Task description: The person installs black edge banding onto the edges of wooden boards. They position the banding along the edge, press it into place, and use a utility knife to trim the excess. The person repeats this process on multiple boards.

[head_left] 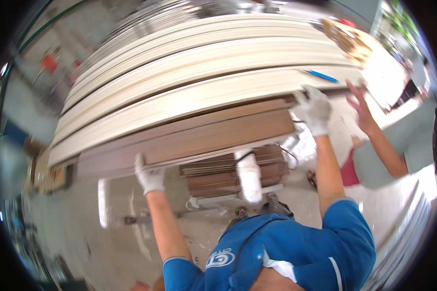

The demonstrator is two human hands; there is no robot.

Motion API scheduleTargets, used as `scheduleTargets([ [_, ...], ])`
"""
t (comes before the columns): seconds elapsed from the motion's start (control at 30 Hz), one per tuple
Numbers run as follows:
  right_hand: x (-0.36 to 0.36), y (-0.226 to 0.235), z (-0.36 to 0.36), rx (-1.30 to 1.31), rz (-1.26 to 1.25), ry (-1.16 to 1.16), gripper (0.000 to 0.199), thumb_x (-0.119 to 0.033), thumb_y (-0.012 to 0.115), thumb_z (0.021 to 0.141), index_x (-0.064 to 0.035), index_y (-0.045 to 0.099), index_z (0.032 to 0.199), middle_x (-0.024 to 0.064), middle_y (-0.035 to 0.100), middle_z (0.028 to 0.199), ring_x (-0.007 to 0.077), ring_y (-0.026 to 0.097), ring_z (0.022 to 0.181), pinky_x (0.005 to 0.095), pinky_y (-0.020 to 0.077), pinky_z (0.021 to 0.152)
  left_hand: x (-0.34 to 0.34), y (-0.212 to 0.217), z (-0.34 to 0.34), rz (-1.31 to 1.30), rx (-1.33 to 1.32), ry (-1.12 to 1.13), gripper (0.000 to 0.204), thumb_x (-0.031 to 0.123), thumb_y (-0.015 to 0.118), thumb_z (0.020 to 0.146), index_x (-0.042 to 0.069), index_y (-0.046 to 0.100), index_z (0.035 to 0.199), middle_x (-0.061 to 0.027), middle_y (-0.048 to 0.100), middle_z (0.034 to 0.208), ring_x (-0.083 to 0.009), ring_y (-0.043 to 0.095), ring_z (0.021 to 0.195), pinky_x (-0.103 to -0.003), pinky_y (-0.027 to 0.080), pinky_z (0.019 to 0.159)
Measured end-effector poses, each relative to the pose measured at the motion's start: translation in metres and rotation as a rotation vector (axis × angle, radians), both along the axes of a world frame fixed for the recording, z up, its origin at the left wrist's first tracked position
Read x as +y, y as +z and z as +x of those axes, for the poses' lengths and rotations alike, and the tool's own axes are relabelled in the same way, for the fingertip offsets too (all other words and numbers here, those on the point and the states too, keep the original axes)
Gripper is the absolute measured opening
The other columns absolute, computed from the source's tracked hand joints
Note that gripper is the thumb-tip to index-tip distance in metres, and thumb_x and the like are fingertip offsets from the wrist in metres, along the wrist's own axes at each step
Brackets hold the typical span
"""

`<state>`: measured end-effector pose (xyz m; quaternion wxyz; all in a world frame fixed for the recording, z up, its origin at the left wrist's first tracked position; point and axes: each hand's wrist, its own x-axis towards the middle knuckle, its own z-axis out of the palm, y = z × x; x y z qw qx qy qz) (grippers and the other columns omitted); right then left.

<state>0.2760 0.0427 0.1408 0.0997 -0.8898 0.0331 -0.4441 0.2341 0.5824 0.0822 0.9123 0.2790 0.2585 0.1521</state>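
Observation:
My gloved left hand (150,178) is at the near edge of a long brown panel (218,130), one finger over the edge and the thumb apart. The underside of its grip is hidden. My gloved right hand (316,112) is just past the panel's right end, with its fingers spread. Its fingertips reach the near edge of a long cream panel (194,98), touching or very close. A blue pen-like tool (322,76) lies on the cream panel, beyond my right hand. The brown panel's left end is blurred.
More cream panels (204,47) lie side by side beyond. Below stands a bundle of brown panels (213,182) with a white wrapped band (249,178). At the right, another person's bare hand (360,107) reaches toward the panel end. A cardboard box (51,178) sits at the left.

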Motion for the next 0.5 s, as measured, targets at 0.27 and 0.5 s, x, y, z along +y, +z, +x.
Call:
scheduleTargets([
  [0.27, 0.023, -0.063, -0.003, 0.406, 0.993, 0.448, 0.128, -0.065, 0.079, 0.083, 0.0044, 0.008, 0.163, 0.0163, 0.064, 0.109, 0.0273, 0.063, 0.104, 0.0409, 0.0515, 0.092, 0.003, -0.010, -0.001, 0.145, 0.074, 0.094, 0.062, 0.044, 0.081, 0.082, 0.018, 0.061, 0.135, -0.0054, 0.049, 0.149, -0.0304, 0.043, 0.138, -0.062, 0.031, 0.118],
  [0.5, 0.030, -0.055, -0.059, 0.450, 1.090, 0.377, 0.100, -0.059, 0.078, 0.085, -0.0041, 0.035, 0.157, 0.0261, 0.047, 0.154, 0.0367, 0.044, 0.145, 0.0411, 0.0372, 0.118, 0.000, -0.003, -0.052, 0.230, -0.112, -0.311, 0.074, 0.055, 0.058, 0.096, 0.011, 0.046, 0.154, -0.0147, 0.047, 0.156, -0.0373, 0.044, 0.144, -0.055, 0.033, 0.120],
])
